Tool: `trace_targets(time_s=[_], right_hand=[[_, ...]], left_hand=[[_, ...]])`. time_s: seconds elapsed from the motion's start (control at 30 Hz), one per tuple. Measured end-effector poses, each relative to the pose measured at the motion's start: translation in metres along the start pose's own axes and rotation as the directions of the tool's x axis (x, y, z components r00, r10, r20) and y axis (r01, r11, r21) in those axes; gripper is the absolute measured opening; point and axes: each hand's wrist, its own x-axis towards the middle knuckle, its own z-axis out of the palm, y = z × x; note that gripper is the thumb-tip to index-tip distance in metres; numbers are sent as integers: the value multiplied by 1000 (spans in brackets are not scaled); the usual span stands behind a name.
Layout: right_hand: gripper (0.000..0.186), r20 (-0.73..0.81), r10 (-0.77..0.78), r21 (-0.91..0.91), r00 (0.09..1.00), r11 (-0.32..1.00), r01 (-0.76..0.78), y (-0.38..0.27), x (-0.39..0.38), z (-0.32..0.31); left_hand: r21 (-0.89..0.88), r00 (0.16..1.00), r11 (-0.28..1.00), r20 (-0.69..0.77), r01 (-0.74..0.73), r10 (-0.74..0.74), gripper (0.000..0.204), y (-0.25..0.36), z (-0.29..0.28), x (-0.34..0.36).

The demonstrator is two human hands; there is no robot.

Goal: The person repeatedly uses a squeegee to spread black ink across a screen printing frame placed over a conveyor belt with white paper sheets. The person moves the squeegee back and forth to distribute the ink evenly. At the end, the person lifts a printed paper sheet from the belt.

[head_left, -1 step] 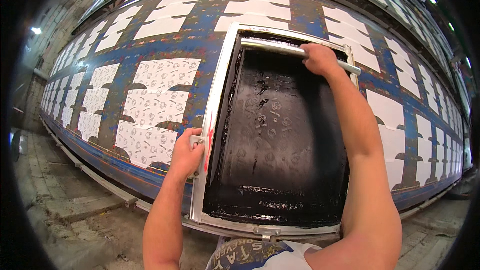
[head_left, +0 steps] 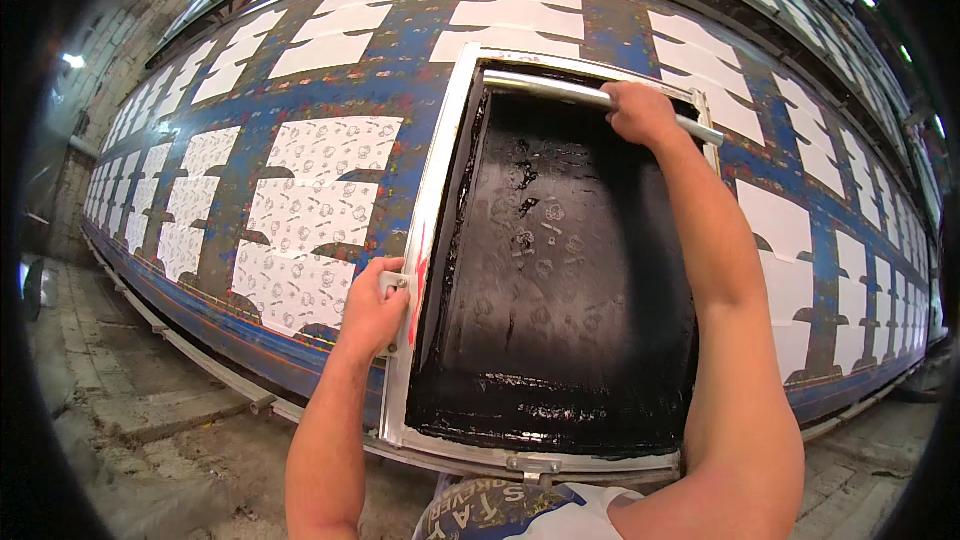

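A silk-screen frame (head_left: 425,230) with pale metal edges lies on the long table before me. Glossy black ink coats its mesh (head_left: 560,300), where faint small figures show through. My right hand (head_left: 640,113) is closed round the metal bar of a squeegee (head_left: 555,89), which spans the screen near its far end. The bar's right end sticks out over the frame's edge; its lower edge in the ink is hidden. At the frame's left side, my left hand (head_left: 373,308) grips a small pale side bracket (head_left: 397,283), thumb on top.
Left of the frame lie white fabric pieces printed with small dark figures (head_left: 307,210). Plain white pieces (head_left: 775,240) lie to the right and along the far row (head_left: 510,15). The blue, ink-stained table (head_left: 400,100) stretches both ways; a metal rail (head_left: 215,380) runs along its near edge.
The squeegee and my right hand have shifted very slightly toward the far edge of the frame. My left hand keeps its place on the bracket.
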Motion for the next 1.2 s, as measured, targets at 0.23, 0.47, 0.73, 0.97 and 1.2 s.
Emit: trace_targets(time_s=[0.23,0.47,0.73,0.97,1.2], right_hand=[[44,-105,-35,-46,994,999,30,13,49,6],[37,-50,-95,-28,994,995,93,7,19,-1],[27,-85,-243,16,966,969,245,-26,-101,9],[38,-116,-273,52,955,959,280,-82,-244,14],[44,-119,-253,78,960,961,264,-143,-372,12]], left_hand=[[-17,1000,1000,-4,19,-19,45,16,0,0],[-32,1000,999,3,-25,26,44,4,0,7],[-17,997,997,-7,-73,72,46,-7,0,10],[59,987,986,-3,-157,158,45,-17,-2,19],[33,986,985,5,-167,167,45,-12,-1,16]])
